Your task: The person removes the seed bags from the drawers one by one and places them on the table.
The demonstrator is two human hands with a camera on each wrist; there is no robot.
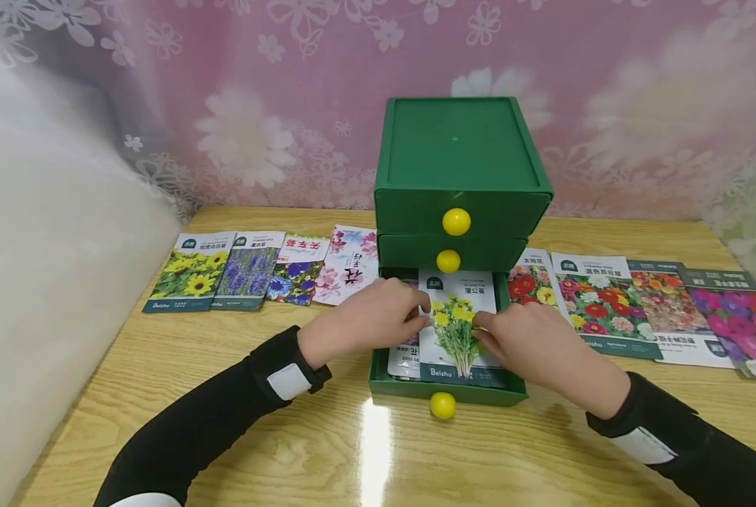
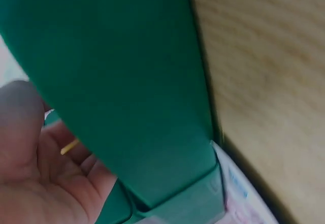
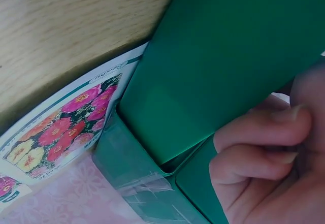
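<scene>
In the head view, a seed packet point(image 1: 456, 296) with yellow flowers and long green stems lies face up in the pulled-out bottom drawer point(image 1: 390, 387) of a green cabinet. My left hand point(image 1: 378, 313) is at its left edge, thumb and forefinger bent, their tips over the packet. From the other side my right hand point(image 1: 530, 338) reaches in, its fingertips overlapping the packet's right part. Whether either hand pinches it, I cannot tell. Another packet point(image 1: 405, 362) shows partly underneath. Both wrist views show curled fingers beside the green drawer wall point(image 2: 127, 92).
Above the drawer stands the green cabinet point(image 1: 460, 144), its two upper drawers closed, with yellow knobs point(image 1: 456, 222). Several flower seed packets lie in a row left, such as a sunflower-like one point(image 1: 190, 271), and right, such as a mixed-flower one point(image 1: 606, 303). A floral curtain hangs behind.
</scene>
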